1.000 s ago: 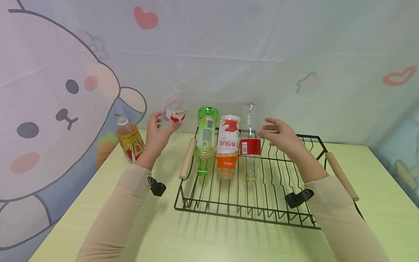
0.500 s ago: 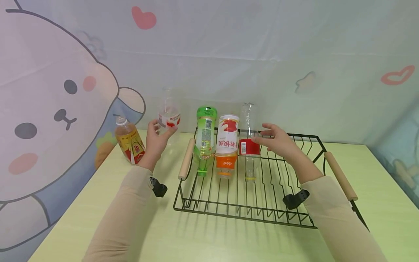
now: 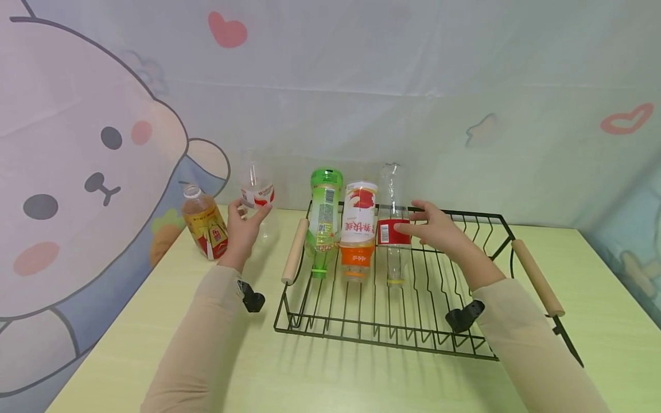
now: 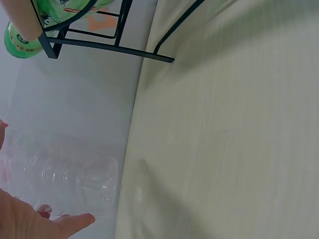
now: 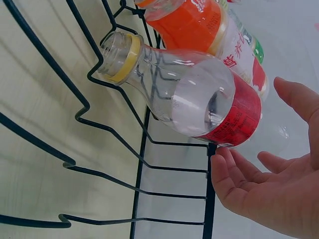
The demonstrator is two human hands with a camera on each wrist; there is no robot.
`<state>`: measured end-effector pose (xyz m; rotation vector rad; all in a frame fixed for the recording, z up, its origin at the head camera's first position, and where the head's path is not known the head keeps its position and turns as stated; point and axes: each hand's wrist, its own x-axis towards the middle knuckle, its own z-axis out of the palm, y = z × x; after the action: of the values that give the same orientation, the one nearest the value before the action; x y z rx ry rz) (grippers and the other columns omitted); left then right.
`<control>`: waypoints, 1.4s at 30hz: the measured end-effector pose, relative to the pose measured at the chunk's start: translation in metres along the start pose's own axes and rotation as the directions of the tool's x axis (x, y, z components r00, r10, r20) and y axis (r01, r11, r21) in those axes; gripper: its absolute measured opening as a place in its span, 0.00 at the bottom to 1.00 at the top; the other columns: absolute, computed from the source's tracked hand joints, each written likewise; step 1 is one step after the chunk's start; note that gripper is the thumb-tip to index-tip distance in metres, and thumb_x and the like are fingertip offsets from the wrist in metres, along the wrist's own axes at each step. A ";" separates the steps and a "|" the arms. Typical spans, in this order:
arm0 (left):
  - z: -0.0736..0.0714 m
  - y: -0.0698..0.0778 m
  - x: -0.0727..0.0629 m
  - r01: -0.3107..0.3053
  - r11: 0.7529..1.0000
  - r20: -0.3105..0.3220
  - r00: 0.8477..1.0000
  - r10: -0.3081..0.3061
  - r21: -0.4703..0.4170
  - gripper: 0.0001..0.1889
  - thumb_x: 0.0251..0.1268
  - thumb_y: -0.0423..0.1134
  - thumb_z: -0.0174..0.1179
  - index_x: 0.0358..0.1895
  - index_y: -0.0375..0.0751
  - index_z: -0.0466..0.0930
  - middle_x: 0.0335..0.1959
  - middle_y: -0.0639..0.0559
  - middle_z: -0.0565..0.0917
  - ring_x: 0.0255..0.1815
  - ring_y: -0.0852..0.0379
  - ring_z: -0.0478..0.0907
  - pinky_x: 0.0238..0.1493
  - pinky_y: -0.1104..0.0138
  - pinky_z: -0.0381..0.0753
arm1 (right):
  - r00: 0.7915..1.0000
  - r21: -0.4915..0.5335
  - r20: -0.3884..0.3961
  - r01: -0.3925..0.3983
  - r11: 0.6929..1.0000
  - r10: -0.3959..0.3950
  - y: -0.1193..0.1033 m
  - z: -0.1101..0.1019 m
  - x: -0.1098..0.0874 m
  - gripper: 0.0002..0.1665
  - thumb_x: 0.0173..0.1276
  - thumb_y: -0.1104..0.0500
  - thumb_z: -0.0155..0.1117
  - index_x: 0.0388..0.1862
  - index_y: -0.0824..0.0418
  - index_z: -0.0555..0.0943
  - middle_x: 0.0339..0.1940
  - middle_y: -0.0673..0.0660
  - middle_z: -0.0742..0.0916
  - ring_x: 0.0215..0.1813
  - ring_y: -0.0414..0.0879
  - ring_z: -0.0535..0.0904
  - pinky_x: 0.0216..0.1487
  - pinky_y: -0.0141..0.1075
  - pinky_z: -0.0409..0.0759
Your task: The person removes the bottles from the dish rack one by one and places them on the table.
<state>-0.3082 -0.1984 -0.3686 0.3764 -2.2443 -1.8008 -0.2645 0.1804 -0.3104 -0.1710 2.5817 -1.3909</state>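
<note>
My left hand point(image 3: 241, 235) grips a clear plastic bottle point(image 3: 257, 196) with a red and white label, held upright at the back of the table, left of the rack. Its clear lower body shows faintly in the left wrist view. My right hand point(image 3: 440, 234) is beside a clear bottle with a red label point(image 3: 395, 232), which lies neck toward me on the black wire rack point(image 3: 387, 344). In the right wrist view, thumb and fingers are spread about that bottle's base end; whether they touch it I cannot tell.
On the rack, left of the red-labelled bottle, lie a white and orange bottle point(image 3: 358, 229) and a green bottle point(image 3: 324, 223), necks toward me. A yellow and red bottle point(image 3: 205, 222) stands uncapped at the left. Wooden handles point(image 3: 296, 250) flank the rack. A printed cloth hangs behind.
The left hand has carried the clear bottle left and down toward the table. My right hand has moved slightly left and down, its thumb now in front of the red label. The rack's bottles stayed put.
</note>
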 end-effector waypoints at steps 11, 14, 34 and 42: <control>0.002 -0.012 0.003 0.028 1.000 -0.035 0.999 -0.028 0.003 0.46 0.60 0.58 0.63 0.74 0.44 0.49 0.72 0.40 0.57 0.70 0.43 0.56 0.67 0.51 0.64 | 0.999 -0.008 0.018 -0.033 0.999 0.034 0.005 0.004 0.005 0.53 0.67 0.47 0.63 0.78 0.61 0.42 0.73 0.68 0.62 0.67 0.64 0.66 0.62 0.55 0.72; 0.003 -0.015 0.004 0.040 0.999 -0.044 0.998 -0.040 -0.001 0.46 0.60 0.58 0.63 0.74 0.44 0.49 0.72 0.40 0.58 0.70 0.44 0.57 0.67 0.51 0.64 | 0.999 -0.003 0.021 -0.035 0.999 0.035 0.006 0.005 0.005 0.53 0.67 0.48 0.63 0.78 0.60 0.42 0.73 0.69 0.62 0.67 0.65 0.67 0.62 0.55 0.72; 0.002 -0.026 0.009 0.063 0.998 -0.061 0.996 -0.064 -0.028 0.46 0.59 0.58 0.64 0.73 0.43 0.49 0.70 0.39 0.58 0.69 0.44 0.58 0.68 0.53 0.63 | 0.995 -0.016 0.089 -0.033 0.999 0.035 0.011 0.013 0.006 0.54 0.67 0.48 0.63 0.77 0.63 0.41 0.69 0.71 0.66 0.62 0.62 0.69 0.56 0.52 0.76; 0.002 -0.025 0.009 0.071 0.997 -0.061 0.995 -0.072 -0.016 0.47 0.59 0.59 0.63 0.74 0.43 0.48 0.71 0.38 0.57 0.69 0.43 0.57 0.68 0.52 0.63 | 0.994 -0.019 0.104 -0.027 0.999 0.029 0.013 0.015 0.008 0.56 0.66 0.47 0.64 0.77 0.63 0.39 0.67 0.71 0.67 0.62 0.63 0.70 0.56 0.53 0.77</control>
<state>-0.3161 -0.2053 -0.3930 0.5094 -2.2014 -1.8130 -0.2685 0.1742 -0.3301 -0.2041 2.5022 -1.3142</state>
